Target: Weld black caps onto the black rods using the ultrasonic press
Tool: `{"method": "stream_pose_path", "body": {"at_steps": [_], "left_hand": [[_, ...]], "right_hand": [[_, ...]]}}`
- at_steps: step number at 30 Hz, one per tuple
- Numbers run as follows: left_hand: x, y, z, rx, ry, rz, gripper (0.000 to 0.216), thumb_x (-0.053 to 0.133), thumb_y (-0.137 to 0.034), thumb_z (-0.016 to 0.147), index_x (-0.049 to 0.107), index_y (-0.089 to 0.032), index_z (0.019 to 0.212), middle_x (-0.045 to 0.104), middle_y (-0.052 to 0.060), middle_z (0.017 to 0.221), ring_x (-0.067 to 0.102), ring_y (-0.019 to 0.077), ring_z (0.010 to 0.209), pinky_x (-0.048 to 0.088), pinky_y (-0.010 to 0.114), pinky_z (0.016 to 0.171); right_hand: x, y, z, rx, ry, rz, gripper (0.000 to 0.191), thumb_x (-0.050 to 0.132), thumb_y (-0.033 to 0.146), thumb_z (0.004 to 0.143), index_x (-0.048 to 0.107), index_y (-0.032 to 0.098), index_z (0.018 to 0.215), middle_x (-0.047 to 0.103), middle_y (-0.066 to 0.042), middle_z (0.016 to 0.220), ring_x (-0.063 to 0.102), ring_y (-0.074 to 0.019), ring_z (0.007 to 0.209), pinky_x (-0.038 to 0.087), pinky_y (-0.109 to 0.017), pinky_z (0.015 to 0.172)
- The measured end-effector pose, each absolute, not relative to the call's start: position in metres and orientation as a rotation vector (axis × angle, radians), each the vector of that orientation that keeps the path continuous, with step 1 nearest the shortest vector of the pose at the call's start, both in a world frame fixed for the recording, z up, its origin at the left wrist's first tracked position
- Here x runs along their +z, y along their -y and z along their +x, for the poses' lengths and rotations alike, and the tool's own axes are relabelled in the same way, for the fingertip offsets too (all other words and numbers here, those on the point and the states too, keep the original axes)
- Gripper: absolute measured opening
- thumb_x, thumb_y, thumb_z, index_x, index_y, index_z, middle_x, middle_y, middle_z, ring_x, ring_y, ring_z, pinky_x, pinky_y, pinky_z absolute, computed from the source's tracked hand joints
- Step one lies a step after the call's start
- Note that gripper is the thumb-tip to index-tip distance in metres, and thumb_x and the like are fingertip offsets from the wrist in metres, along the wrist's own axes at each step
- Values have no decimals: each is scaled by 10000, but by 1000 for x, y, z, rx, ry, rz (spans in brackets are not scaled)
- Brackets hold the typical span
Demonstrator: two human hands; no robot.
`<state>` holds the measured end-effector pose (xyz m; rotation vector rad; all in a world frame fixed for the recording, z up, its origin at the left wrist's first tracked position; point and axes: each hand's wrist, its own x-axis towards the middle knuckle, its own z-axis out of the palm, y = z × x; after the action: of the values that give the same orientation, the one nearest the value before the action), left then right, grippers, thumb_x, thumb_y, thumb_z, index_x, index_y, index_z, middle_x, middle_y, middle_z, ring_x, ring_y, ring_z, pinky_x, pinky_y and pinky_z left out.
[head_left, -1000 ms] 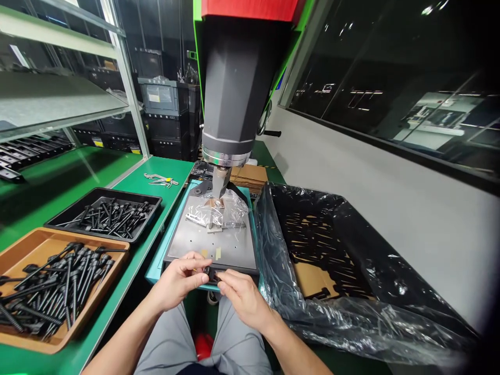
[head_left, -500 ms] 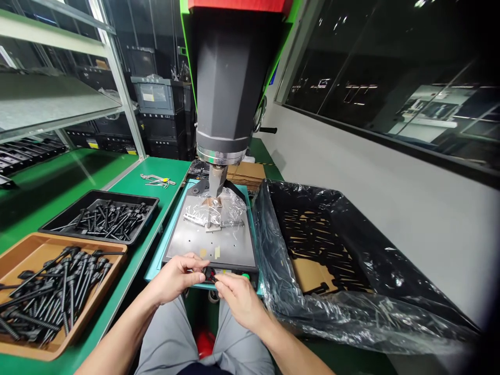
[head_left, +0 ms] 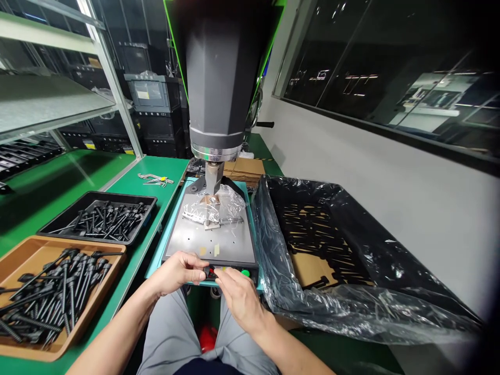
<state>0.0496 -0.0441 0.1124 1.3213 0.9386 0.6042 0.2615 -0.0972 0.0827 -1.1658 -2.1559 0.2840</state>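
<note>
Both hands meet in front of the machine's metal base plate. My left hand pinches a small black part between thumb and fingers; only a bit of it shows. My right hand is at the other side of that part, its fingers close together and bent inward. Whatever lies under the right fingertips is hidden. Behind the hands, the press horn comes down to a small fixture wrapped in clear plastic film. A green button sits on the base's front edge, right of the fingers.
On the left, an orange tray and a black tray hold many black screw-like parts. Pliers lie behind them. To the right stands a box lined with black plastic, with rows of similar parts on cardboard.
My view has shifted slightly. The right hand's fingers have turned a little, showing more of the back of the hand; the left hand keeps its pinch.
</note>
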Motion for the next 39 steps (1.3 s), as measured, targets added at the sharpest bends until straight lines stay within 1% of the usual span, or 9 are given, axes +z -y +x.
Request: {"method": "stream_pose_path", "body": {"at_steps": [6,11,14,17,21,26,29,33,39], "left_hand": [[96,41,53,644,-934,1241,348,831,-393,654,786,-177,922,607,16,787,542,129,660,454,277,662],[95,40,63,675,-993,1394,312,758,-421,721,785,-166,899,624,42,843,571,160,720,472,279,698],[90,40,70,686,-1056,1503,277,704,-413,770,783,-165,865,665,58,849,601,192,788,478,279,733],[76,34,70,726,-1094,1480,286,719,-410,761,776,-165,897,698,58,816,621,205,786,484,285,737],[53,5,53,978,-1330,1187,361,789,-410,694,752,-151,943,717,72,865,643,209,808,505,273,700],[46,-50,34,1357,-1375,524,305,725,-400,792,665,-137,935,688,103,1005,677,165,834,560,255,714],[56,-75,39,1261,-1216,415,278,644,-392,866,623,-132,961,688,99,940,703,181,786,595,283,653],[70,-86,52,1161,-1025,372,78,670,-166,842,603,-126,848,639,24,713,658,102,583,547,157,501],[79,-75,60,1184,-956,464,148,737,-72,749,612,-128,806,638,4,673,629,79,530,527,126,468]], "right_hand": [[78,92,263,335,2133,-1189,259,438,139,968,651,182,1108,673,-96,894,648,-233,807,544,-346,740],[66,83,259,751,1971,-1168,227,439,221,964,660,196,1015,657,-73,903,620,-212,807,508,-338,725],[48,75,255,1071,1781,-1150,302,474,336,965,606,210,1205,678,-51,913,600,-181,742,480,-312,677],[30,63,254,1344,1562,-1146,510,442,493,967,481,199,1381,644,-5,736,501,-130,546,409,-264,533],[24,41,255,1496,1256,-1202,501,548,597,870,639,171,1117,530,36,607,403,-93,472,312,-219,449],[30,4,241,1502,958,-1153,348,732,471,718,631,165,851,579,-2,721,535,-116,594,439,-234,554],[29,-23,224,1471,925,-1089,362,709,461,700,637,181,918,577,3,733,557,-135,615,468,-259,577],[31,-55,212,1332,1052,-1076,362,658,440,724,680,190,984,646,-26,804,602,-191,743,501,-321,694],[47,-87,228,944,1238,-1112,388,674,333,719,685,203,1084,657,-76,1066,591,-250,996,437,-394,942]]}}
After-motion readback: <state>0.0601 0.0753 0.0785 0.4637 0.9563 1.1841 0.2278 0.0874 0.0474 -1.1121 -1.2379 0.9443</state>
